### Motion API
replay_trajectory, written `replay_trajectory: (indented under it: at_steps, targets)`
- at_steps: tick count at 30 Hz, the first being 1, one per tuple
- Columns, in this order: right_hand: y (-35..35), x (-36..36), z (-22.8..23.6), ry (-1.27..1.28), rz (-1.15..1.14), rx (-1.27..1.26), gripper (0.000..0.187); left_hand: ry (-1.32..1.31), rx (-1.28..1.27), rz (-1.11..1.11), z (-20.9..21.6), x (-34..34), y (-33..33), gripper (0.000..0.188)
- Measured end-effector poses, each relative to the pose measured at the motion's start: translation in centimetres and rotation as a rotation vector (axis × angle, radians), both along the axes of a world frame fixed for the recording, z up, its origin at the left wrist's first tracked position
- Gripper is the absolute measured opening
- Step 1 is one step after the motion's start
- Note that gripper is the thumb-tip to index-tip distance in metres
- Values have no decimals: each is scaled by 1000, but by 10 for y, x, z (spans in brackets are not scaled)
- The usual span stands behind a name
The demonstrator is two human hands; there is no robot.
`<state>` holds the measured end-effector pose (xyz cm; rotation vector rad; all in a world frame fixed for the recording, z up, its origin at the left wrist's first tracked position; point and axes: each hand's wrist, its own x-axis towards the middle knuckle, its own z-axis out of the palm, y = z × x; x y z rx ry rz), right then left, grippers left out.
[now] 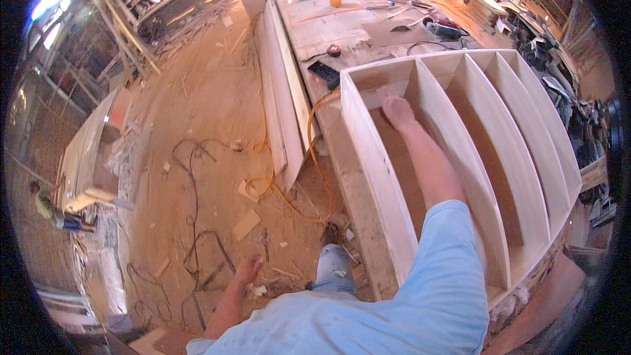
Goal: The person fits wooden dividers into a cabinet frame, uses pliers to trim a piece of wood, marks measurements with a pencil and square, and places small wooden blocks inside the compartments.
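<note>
Shelf unit: open wooden shelf unit [470, 151], pale boards, laid on the workbench [305, 23] with its compartments facing up; landmark for all places below.
Compartments: four long bays seen, parted by three inner boards; leftmost bay reached into.
Right hand: right hand [399, 113] held inside the leftmost bay, near the unit's far end board; fingers bent inward; whether anything is gripped cannot be told.
Right arm: pale blue sleeve [447, 243] stretched over the unit's near left part.
Left hand: left hand [248, 269] held low, left of the unit and well apart from it; fingers loosely curled; whether anything is held cannot be told.
Far left corner: black rectangular object [324, 74] placed just beside the unit; small red-and-black item [333, 50] seen a little beyond.
Beyond far end: bottle [335, 1] with orange liquid at its bottom; red-and-dark tool [444, 28], kind unclear.
Left side: long boards [279, 92] stood along the bench; orange cord [312, 138] looped down between them and the unit.
Floor, left of unit: dark cord [192, 210] tangled among wood scraps.
Far left of unit: co-worker in a green top [46, 205] noted, well apart.
</note>
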<state>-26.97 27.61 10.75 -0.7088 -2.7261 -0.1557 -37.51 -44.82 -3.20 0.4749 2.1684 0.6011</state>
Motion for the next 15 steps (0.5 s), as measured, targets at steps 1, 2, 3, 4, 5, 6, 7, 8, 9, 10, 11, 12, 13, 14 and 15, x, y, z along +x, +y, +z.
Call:
replay_trajectory:
  at_steps: [1, 2, 3, 4, 5, 6, 7, 8, 9, 10, 11, 12, 13, 14, 15]
  targets:
    - [6, -9, -11, -8, 25, 46, 46, -7, -43, -43, 7, -4, 8, 49]
    - [12, -14, -21, -18, 47, 93, 50, -43, -56, -32, -3, -18, 14, 49]
    - [2, -31, -28, 28, 76, 62, 51, -67, -91, 17, -23, -25, -16, 50]
    - [-4, -42, -29, 69, 100, 44, 52, -96, -113, 62, -38, -33, -36, 51]
    - [-8, -46, -32, 100, 112, 30, 53, -139, -116, 124, -43, -41, -51, 52]
    - [-10, -50, -33, 136, 121, 21, 55, -178, -114, 185, -43, -51, -63, 54]
    - [-8, -53, -35, 119, 139, 5, 52, -220, -105, 244, -39, -62, -63, 55]
    - [-5, -52, -40, 93, 156, -9, 50, -233, -82, 348, -35, -68, -60, 55]
    - [3, -46, -45, 63, 164, -24, 48, -249, -62, 443, -28, -74, -51, 55]
    - [18, -41, -54, 67, 137, -31, 54, -262, -34, 525, -23, -80, -35, 55]
    - [37, -32, -66, 70, 101, -27, 59, -275, -41, 446, -17, -88, -8, 54]
    - [37, -34, -70, 91, 102, -48, 61, -275, -64, 398, -2, -89, 9, 54]
    - [36, -39, -70, 116, 109, -71, 63, -267, -91, 351, 13, -94, 25, 53]
    - [13, -58, -56, 162, 153, -112, 61, -216, -115, 302, 26, -93, 29, 53]
    - [-3, -65, -42, 201, 177, -141, 59, -173, -132, 228, 34, -95, 42, 52]
